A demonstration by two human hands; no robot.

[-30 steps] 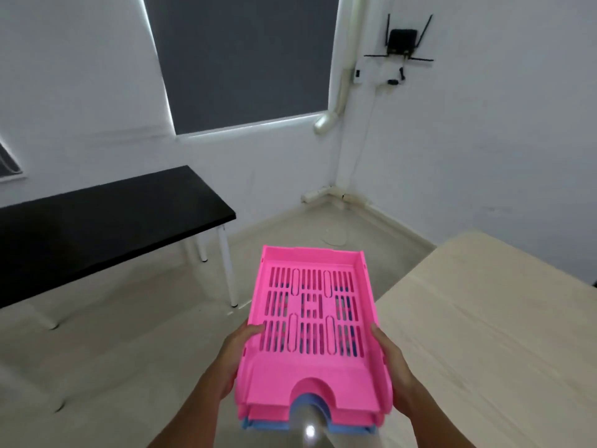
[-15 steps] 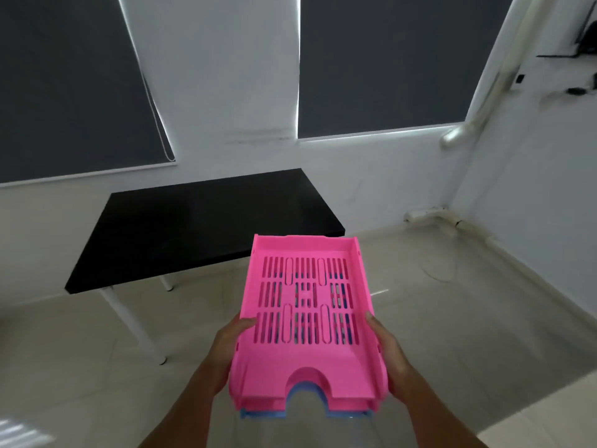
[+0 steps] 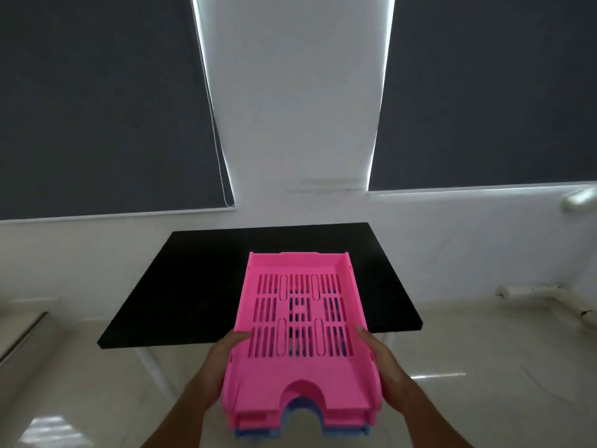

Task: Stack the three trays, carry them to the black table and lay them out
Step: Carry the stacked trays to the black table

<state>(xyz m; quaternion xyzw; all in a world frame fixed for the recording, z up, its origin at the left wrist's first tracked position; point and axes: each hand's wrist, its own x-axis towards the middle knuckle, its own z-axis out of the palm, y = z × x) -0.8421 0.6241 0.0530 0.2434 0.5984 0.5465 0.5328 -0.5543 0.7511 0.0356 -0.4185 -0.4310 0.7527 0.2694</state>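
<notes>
I hold a stack of trays (image 3: 300, 376) level in front of me, a slotted pink tray on top, a second pink edge under it and a blue tray (image 3: 303, 430) at the bottom. My left hand (image 3: 223, 357) grips the stack's left side and my right hand (image 3: 384, 360) grips its right side. The black table (image 3: 181, 286) stands straight ahead against the wall. The far end of the stack overlaps the table's near edge in view.
White table legs (image 3: 151, 367) show under the black top. Two dark window blinds (image 3: 97, 101) hang on the white wall behind. A pipe and cables (image 3: 536, 291) run along the floor at the right. The floor is pale tile.
My view has swung left, so the black table now sits centred ahead and closer. The wooden table at the right has left the view. Both hands keep the same grip on the stack.
</notes>
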